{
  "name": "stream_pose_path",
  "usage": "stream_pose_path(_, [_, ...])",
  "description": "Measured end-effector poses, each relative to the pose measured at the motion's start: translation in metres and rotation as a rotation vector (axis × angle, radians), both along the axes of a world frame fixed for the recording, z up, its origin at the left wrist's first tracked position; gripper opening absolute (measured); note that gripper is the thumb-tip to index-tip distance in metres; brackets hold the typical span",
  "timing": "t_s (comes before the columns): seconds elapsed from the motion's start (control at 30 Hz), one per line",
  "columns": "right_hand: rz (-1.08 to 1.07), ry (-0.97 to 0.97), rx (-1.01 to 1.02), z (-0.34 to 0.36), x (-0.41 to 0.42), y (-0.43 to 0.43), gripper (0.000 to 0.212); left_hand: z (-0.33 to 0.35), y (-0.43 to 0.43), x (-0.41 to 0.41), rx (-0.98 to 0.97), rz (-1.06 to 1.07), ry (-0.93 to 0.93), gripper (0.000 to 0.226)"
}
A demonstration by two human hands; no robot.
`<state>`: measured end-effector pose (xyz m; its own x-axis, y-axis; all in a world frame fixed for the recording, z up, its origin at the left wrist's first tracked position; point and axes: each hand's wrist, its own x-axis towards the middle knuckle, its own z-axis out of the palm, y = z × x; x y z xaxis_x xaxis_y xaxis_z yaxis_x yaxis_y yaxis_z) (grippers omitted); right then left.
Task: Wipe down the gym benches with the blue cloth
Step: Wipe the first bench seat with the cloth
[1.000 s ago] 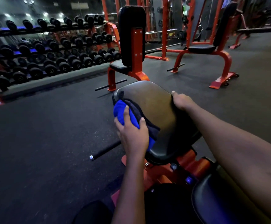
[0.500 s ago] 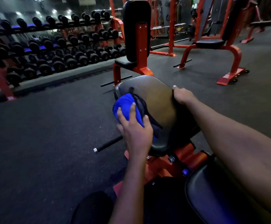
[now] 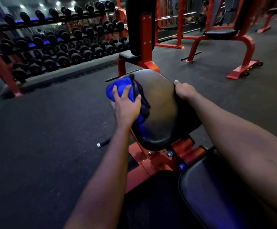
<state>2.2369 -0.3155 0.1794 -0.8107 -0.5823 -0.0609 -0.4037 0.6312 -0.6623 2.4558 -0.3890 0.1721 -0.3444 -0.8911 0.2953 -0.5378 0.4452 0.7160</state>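
Blue bunched cloth (image 3: pixel 118 90) sits on the left rim of the glossy, rounded black bench pad (image 3: pixel 159 113), gripped under the left hand's (image 3: pixel 126 106) spread, curved fingers. The right hand (image 3: pixel 184 91) clasps the pad's right edge.

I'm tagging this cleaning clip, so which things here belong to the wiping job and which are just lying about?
Job:
- cloth, held by the left grip
- seat pad, right grip on its edge
- near pad
- upright bench and far bench

Just about:
- dumbbells
- rack frame
- floor
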Motion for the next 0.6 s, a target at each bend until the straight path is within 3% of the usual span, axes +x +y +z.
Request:
stream_pose_path(0.13, [-0.003,-0.020,-0.010,0.001,-0.001,0.000,0.068,0.015,-0.019,-0.013,-0.091,0.001,-0.190,0.053])
stream_pose_path(0.4, [-0.011,-0.150,-0.073,-0.002,-0.006,-0.001,0.075,-0.031,0.088,0.004,-0.539,-0.149,-0.396,0.057])
stream_pose_path(0.47, [0.002,-0.222,-0.248,0.000,-0.007,0.002,0.074,-0.033,0.109,0.000,-0.549,-0.260,-0.413,0.057])
stream_pose_path(0.53, [-0.041,-0.348,-0.536,0.002,-0.005,0.009,0.061,-0.025,0.106,-0.002,-0.491,-0.354,-0.424,0.057])
stream_pose_path(0.6, [-0.153,-0.324,-0.724,0.008,-0.004,0.022,0.045,-0.012,0.087,-0.002,-0.402,-0.443,-0.316,0.057])
